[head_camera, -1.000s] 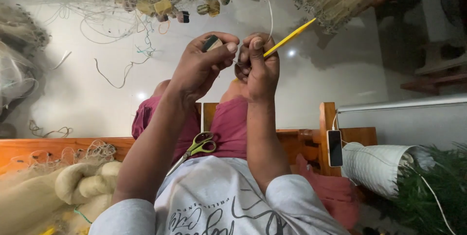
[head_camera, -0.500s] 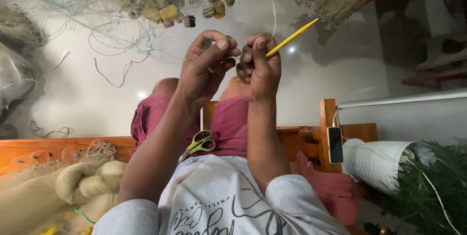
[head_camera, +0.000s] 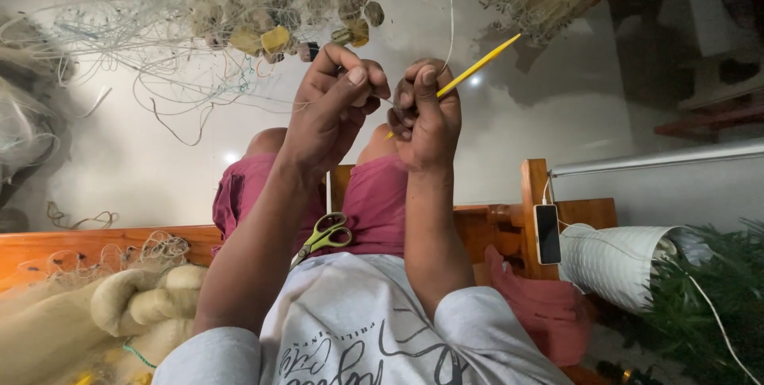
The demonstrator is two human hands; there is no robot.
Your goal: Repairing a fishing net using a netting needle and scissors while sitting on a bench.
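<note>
- The right hand (head_camera: 428,118) is clenched round a yellow needle (head_camera: 477,66); its pointed end juts up and away past the knuckles, and the other end is hidden inside the fist.
- The left hand (head_camera: 334,110) sits just beside it, thumb and fingers pinched together, apparently on fine line; the strand itself is too thin to make out between the fingertips.
- A pale line (head_camera: 450,11) runs from the top of the right fist up towards the net (head_camera: 199,3) piled on the floor beyond the knees.
- To knot well here, my judgement is that the left pinch should keep the mesh taut while the needle passes, so the loop closes where it is wanted and does not slip.
- Holding both hands close together, as they are, gives the best control over such thin thread.
- The net's floats (head_camera: 274,39), yellowish and dark, lie bunched just beyond the hands; loose strands trail over the pale floor (head_camera: 557,114) and could snag the needle tip.
- Scissors (head_camera: 325,235) with green and yellow handles rest on the lap, within easy reach.
- Further out, a phone (head_camera: 547,234) leans on the wooden bench (head_camera: 103,240), with more folded net (head_camera: 95,313) at the near left.
</note>
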